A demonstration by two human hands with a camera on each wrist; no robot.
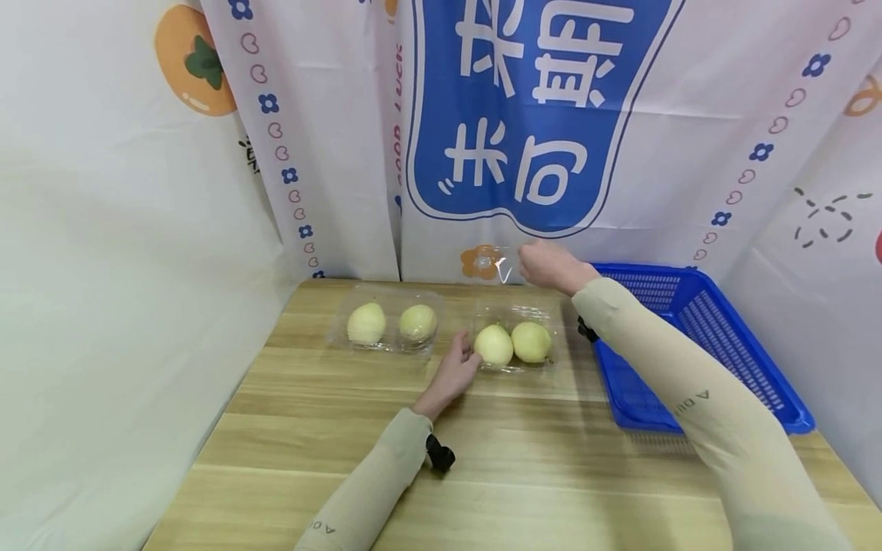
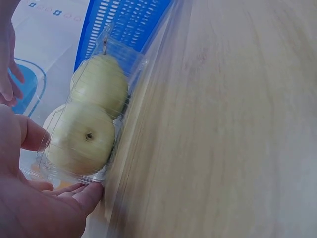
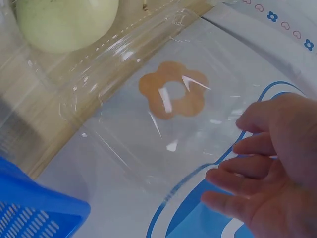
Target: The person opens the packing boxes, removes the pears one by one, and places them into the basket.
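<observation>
Two pale yellow-green pears sit in a clear plastic clamshell box at the table's back. Its transparent lid stands raised against the curtain. My left hand holds the box's left end, the thumb at its side and the fingertips at its lower edge. Beside the lid's upper edge is my right hand, its fingers loosely bent with nothing between them in the right wrist view. To the left stands another clear box with two pears inside.
A blue plastic basket stands on the right of the wooden table, under my right forearm. Behind the boxes hangs a white printed curtain, close to the table's back edge.
</observation>
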